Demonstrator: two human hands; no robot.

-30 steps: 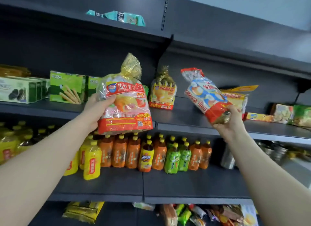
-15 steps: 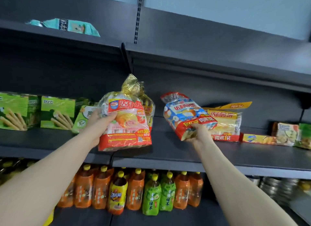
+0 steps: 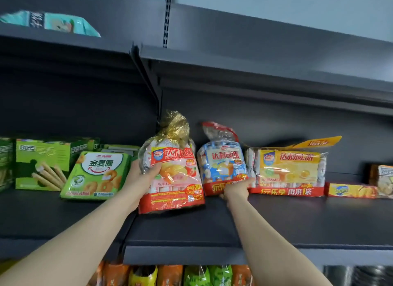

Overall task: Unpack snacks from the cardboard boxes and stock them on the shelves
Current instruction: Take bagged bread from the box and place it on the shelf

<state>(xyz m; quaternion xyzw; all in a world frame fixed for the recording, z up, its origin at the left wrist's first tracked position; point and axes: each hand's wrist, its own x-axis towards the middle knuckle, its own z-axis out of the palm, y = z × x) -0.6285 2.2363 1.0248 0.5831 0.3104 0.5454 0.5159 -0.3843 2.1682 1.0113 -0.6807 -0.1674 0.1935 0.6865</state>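
Observation:
My left hand (image 3: pixel 141 177) grips the left side of a red and pink snack bag with a gold tied top (image 3: pixel 174 179), upright on the dark middle shelf (image 3: pixel 276 226). My right hand (image 3: pixel 237 189) holds the bottom of a blue and white snack bag (image 3: pixel 223 164), standing upright just right of the pink one. A yellow bag of the same brand (image 3: pixel 289 170) stands right beside the blue bag. No cardboard box is in view.
Green biscuit boxes (image 3: pixel 42 164) and a green ring-snack pack (image 3: pixel 97 175) fill the shelf's left. A flat yellow pack (image 3: pixel 350 190) and another pack (image 3: pixel 382 179) lie at the right. A teal bag (image 3: pixel 55 22) sits on the top shelf. Drink bottles (image 3: pixel 170 275) line the shelf below.
Both hands moved forward onto the shelf. The blue bag went from tilted in the air to upright beside the yellow bag, and the pink bag now stands on the shelf.

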